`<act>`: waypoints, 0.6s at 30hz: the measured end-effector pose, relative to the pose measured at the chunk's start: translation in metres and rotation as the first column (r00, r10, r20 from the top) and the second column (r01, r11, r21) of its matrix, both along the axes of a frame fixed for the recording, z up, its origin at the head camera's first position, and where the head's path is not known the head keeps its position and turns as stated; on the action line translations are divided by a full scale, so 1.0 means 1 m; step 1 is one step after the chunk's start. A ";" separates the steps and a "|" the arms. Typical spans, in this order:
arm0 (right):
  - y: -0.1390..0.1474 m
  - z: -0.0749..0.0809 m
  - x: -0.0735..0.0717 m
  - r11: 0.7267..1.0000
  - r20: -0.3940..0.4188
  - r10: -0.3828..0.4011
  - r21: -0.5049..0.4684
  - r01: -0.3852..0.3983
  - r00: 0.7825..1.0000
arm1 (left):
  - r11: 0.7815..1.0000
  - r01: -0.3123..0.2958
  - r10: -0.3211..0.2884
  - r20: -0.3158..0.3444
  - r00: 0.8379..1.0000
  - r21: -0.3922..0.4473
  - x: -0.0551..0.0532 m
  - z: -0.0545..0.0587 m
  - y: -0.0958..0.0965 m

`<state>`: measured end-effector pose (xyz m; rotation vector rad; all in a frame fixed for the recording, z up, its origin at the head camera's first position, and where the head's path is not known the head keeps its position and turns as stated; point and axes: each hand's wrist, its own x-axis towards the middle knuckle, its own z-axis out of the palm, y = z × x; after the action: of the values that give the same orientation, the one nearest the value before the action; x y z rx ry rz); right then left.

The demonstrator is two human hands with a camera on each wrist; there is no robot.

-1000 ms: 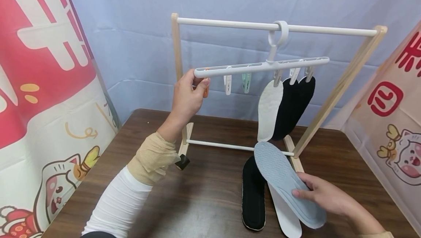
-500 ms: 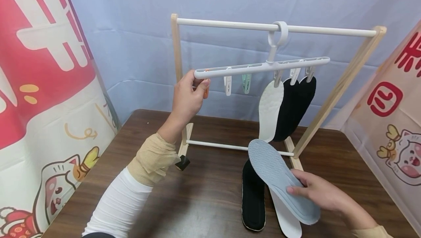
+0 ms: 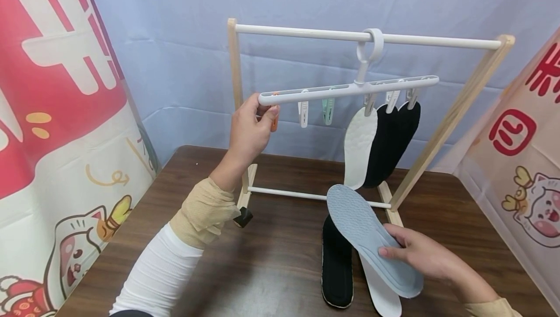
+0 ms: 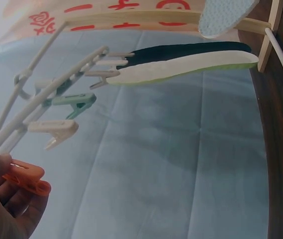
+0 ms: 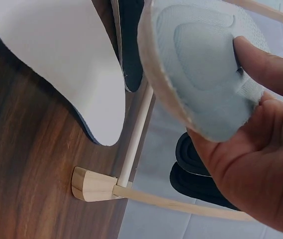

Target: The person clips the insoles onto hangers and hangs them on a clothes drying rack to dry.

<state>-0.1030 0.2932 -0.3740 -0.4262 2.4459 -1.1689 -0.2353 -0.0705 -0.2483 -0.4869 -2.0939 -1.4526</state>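
My left hand (image 3: 250, 125) grips the orange clip (image 4: 28, 174) at the left end of a white clip hanger (image 3: 319, 92). A white clip (image 3: 303, 114) and a green clip (image 3: 328, 111) hang beside it, holding nothing. Toward the hanger's right end, a white insole (image 3: 359, 149) and black insoles (image 3: 389, 147) hang from clips. In my right hand (image 3: 422, 254) a light blue insole (image 3: 367, 234) is pinched near its heel, thumb on top, tilted above the table. Beneath it lie a black insole (image 3: 337, 268) and a white insole (image 3: 381, 285), the latter partly hidden.
The hanger's hook loops over the white top bar (image 3: 297, 31) of a wooden-sided rack (image 3: 455, 117). A lower white bar (image 3: 288, 192) spans the rack's feet on the brown table (image 3: 271, 244). Printed cloths (image 3: 87, 137) stand at both sides.
My right hand has shifted slightly left and up with the light blue insole. The left hand keeps its hold on the orange clip, nearly still.
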 end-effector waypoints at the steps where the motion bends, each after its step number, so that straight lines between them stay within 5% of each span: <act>1: 0.000 0.000 0.000 1.000 0.000 0.003 -0.004 -0.003 1.000 | 1.000 0.000 0.000 -0.002 1.000 -0.001 0.000 0.000 0.000; 18: -0.004 0.001 -0.003 1.000 0.011 0.013 -0.007 -0.013 1.000 | 1.000 0.013 -0.013 -0.020 1.000 0.004 0.000 -0.002 -0.001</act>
<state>-0.1055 0.2887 -0.3729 -0.4359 2.4264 -1.1719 -0.2357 -0.0717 -0.2504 -0.5127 -2.0757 -1.4531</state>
